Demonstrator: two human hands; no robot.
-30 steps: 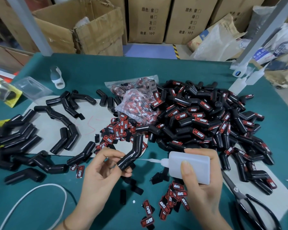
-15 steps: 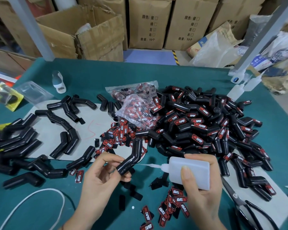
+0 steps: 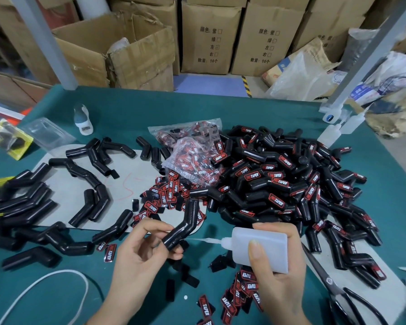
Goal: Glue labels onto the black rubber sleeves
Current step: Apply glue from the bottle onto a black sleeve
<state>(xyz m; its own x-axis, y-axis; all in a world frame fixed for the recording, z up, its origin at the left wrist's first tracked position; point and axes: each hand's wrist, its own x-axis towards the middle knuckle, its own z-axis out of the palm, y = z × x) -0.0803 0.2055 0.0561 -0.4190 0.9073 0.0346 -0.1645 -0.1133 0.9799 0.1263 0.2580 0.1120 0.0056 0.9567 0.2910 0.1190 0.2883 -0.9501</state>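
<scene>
Green bench (image 3: 232,113): labelled sleeves (image 3: 279,184) are heaped right, bare sleeves (image 3: 26,202) left. One sleeve (image 3: 181,228) is pinched by left hand (image 3: 138,256) fingers; glue bottle (image 3: 260,249) is gripped by right hand (image 3: 277,277).

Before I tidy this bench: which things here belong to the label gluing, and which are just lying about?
In use:
left hand holding a bent black sleeve
right hand holding the glue bottle
loose labels
bag of labels
labelled sleeve pile
unlabelled sleeves

Lying about:
scissors
white cord
yellow packet
cardboard boxes
</scene>
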